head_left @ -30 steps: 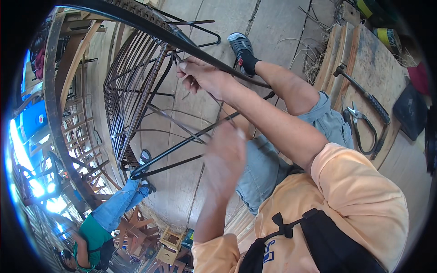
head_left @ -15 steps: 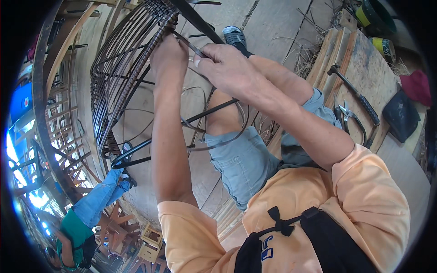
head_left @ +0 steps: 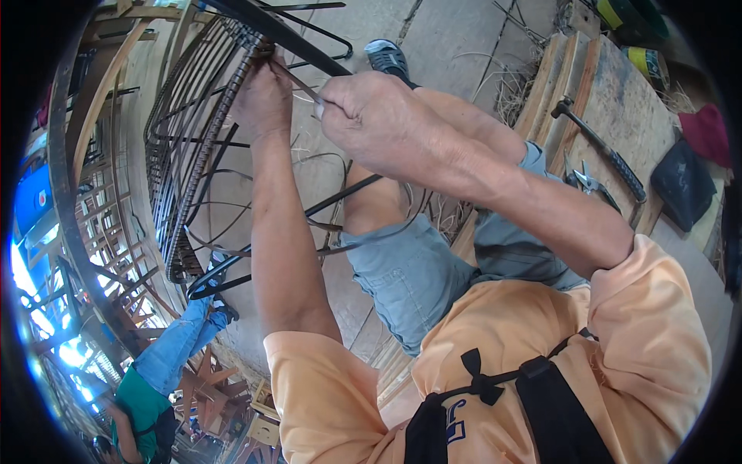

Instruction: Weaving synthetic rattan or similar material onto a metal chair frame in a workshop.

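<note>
Item: woven metal frame (head_left: 193, 162), far left, tilted. Our left hand (head_left: 263, 100) closed on its wrapped edge; our right hand (head_left: 379, 120) pinching a thin rattan strand (head_left: 297, 81) just beside it. Hammer (head_left: 599, 147) on bench, right.

Black metal bars (head_left: 294, 35) and woven strands of the chair frame (head_left: 182, 162) are crowding both hands; open concrete floor (head_left: 456, 31) is lying beyond.
</note>
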Demonstrator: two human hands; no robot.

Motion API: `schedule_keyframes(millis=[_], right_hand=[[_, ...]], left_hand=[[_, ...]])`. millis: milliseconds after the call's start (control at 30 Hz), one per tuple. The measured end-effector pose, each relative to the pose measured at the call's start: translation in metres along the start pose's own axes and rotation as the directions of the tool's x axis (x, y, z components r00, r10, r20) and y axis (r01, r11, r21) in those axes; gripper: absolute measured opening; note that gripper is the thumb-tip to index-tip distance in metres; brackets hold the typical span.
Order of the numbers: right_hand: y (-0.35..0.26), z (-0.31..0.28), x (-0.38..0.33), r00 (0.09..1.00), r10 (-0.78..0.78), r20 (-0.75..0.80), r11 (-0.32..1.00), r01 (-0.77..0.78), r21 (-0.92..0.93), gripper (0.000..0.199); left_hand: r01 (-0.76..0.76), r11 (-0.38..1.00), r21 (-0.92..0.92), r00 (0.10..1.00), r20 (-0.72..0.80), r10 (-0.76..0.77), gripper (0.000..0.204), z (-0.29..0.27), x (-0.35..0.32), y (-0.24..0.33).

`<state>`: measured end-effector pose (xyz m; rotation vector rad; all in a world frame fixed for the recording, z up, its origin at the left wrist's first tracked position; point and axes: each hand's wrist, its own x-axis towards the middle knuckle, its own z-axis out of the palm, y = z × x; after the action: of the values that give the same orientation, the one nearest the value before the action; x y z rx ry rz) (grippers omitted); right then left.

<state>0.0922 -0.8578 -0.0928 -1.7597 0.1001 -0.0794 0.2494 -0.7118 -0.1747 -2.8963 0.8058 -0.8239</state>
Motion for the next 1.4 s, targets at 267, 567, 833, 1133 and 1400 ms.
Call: schedule_keyframes(millis=[267, 567, 833, 1133, 1400], right_hand=[[0.033, 0.004, -0.013, 0.996, 0.073, -0.057, 0.996, -0.075, -0.047, 0.027], [0.095, 0.057, -0.016, 0.956, 0.176, -0.234, 0.981, -0.19, -0.037, 0.028], [0.098, 0.092, 0.068, 0.818, -0.267, -0.509, 0.934, 0.089, -0.347, 0.025], [0.153, 0.091, 0.091, 0.94, 0.006, -0.341, 0.998, -0.026, -0.053, 0.046], [0.152, 0.099, 0.143, 0.964, -0.014, -0.265, 0.995, 0.038, 0.088, 0.04]], left_hand=[[-0.03, 0.959, -0.281, 0.973, 0.213, 0.093, 0.037, -0.009, -0.005, -0.021], [0.526, 0.666, -0.529, 0.806, 0.561, -0.191, 0.043, -0.04, 0.002, -0.005], [0.389, 0.706, -0.592, 0.897, 0.42, -0.142, 0.041, -0.029, -0.003, -0.008], [0.454, 0.621, -0.639, 0.868, 0.475, -0.146, 0.035, -0.029, -0.001, -0.007], [0.484, 0.574, -0.66, 0.822, 0.568, -0.038, 0.033, -0.05, 0.019, 0.008]])
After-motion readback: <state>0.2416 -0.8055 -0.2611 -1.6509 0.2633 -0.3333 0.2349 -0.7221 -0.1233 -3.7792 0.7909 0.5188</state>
